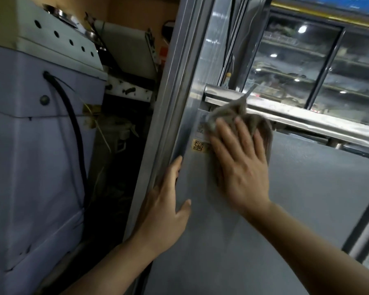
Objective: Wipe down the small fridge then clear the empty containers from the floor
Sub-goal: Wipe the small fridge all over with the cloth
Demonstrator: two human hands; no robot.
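The small fridge [264,209] fills the lower right and centre of the frame, its flat grey face running from the metal edge strip in the middle out to the right border. At the left side of the frame stands one pale blue cabinet [30,145] with one black cable [73,124] hanging down it. Across the upper right runs one shiny metal rail [285,111].

My right hand [241,165] lies flat in the centre of the frame, fingers spread and straight, pressing one grey cloth [243,116] against the fridge face; nothing is gripped, only pushed. My left hand [164,211] rests open just left of it, fingers straight along the fridge's edge strip, thumb on the grey face, steadying.

I count two stickers: one small yellow code sticker [198,145] beside my right fingers, and one pale label [201,122] above it, partly under the cloth.

Risks, as I judge them: since the cloth is only pressed, it could slide out from under my palm and drop. Rubbing over the stickers could lift their corners. No empty containers or floor are in view.
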